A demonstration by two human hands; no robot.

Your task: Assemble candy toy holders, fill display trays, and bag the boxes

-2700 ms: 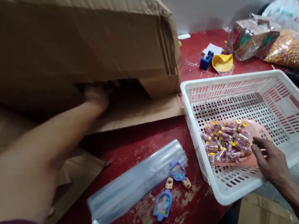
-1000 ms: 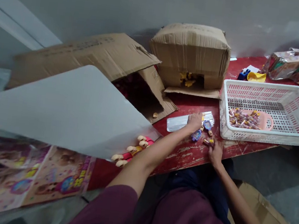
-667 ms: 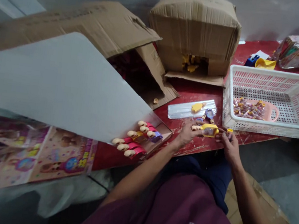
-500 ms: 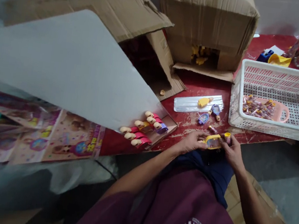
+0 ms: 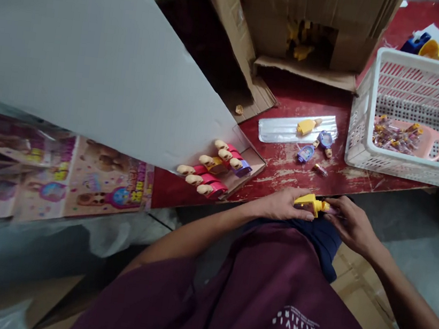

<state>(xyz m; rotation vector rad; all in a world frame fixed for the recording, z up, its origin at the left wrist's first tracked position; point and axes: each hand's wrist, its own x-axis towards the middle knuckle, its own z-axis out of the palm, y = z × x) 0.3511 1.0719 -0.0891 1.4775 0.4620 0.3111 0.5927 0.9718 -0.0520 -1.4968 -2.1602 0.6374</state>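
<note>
My left hand (image 5: 279,205) is out of the cardboard box now, and my right hand (image 5: 351,225) has left the pile of small tubes in the white basket (image 5: 360,123). Both have come back off the red bench (image 5: 284,167) to its near edge, above my lap, and they pinch a yellow toy (image 5: 307,202) between them, the left hand closed on its left end, the right hand's fingers at its right end. A second yellow piece (image 5: 306,126) now lies on the clear plastic sleeve (image 5: 280,132). My view has dropped closer over the bench edge.
</note>
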